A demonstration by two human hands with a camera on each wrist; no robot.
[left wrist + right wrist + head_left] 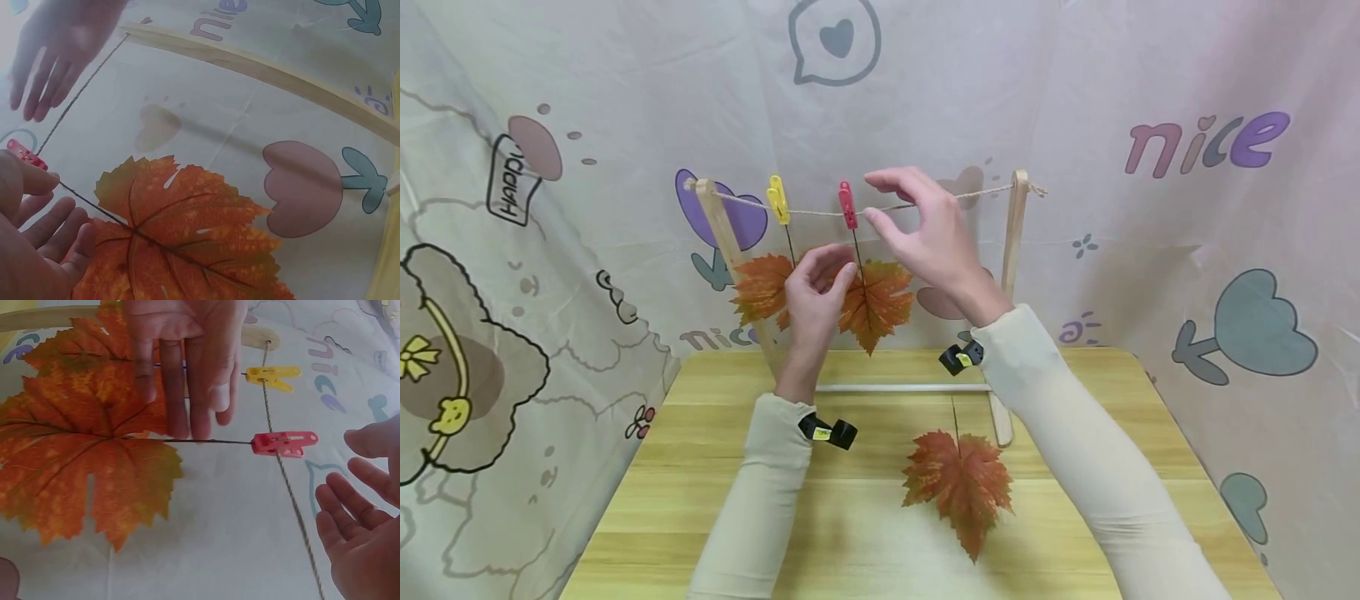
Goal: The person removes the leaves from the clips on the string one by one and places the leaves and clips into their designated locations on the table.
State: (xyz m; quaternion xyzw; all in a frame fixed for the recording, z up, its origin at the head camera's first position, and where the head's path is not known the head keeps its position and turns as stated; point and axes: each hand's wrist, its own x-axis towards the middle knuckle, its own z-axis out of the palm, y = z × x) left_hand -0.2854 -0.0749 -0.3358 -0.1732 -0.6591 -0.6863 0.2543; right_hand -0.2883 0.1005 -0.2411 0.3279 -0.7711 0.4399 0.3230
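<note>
A red clothespin clips the stem of an orange maple leaf to a thin rope. To its left, a yellow clothespin holds up another maple leaf, partly covered by my left hand. My left hand is beside the red pin's leaf stem, fingers loosely bent and gripping nothing. Just right of the red clothespin my right hand hovers, thumb and fingers spread apart; the right wrist view shows a gap between that hand and the pin.
A wooden frame with a left post and right post carries the rope. Its white crossbar runs low between them. A reddish maple leaf lies on the wooden table. A printed cloth hangs behind.
</note>
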